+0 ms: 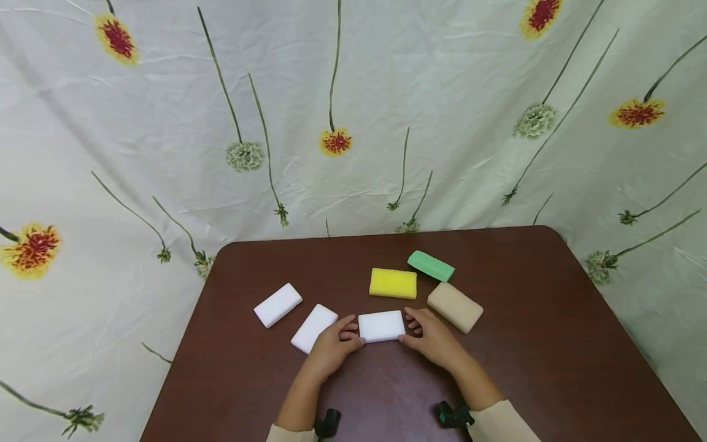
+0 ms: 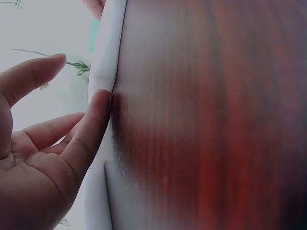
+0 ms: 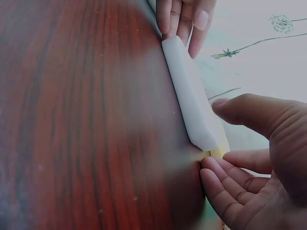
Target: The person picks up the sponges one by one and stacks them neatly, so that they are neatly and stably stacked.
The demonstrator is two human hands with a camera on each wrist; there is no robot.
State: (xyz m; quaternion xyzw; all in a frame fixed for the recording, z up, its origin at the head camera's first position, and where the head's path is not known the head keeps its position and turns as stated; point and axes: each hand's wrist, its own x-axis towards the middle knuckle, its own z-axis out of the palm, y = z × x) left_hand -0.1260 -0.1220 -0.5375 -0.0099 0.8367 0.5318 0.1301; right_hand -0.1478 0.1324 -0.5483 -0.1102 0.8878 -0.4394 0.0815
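A white sponge [image 1: 382, 326] lies flat on the table between my two hands. Straight, spread fingers of my left hand [image 1: 334, 345] reach its left end, and in the left wrist view a fingertip [image 2: 100, 103] touches the end of the white block. My right hand [image 1: 433, 337] is at the opposite end. In the right wrist view its thumb [image 3: 249, 112] stands apart from the sponge, and its other fingers lie close to the sponge's end; contact there is hard to tell. A second white sponge [image 1: 313, 328] lies beside my left hand, partly behind it.
Another white sponge [image 1: 278, 305] lies further left. Beyond the middle sponge are a yellow sponge [image 1: 393, 283] and a green one [image 1: 431, 266]; a beige sponge [image 1: 455, 307] sits just past my right hand. A flowered cloth [image 1: 298, 92] hangs behind the dark brown table [image 1: 552, 344].
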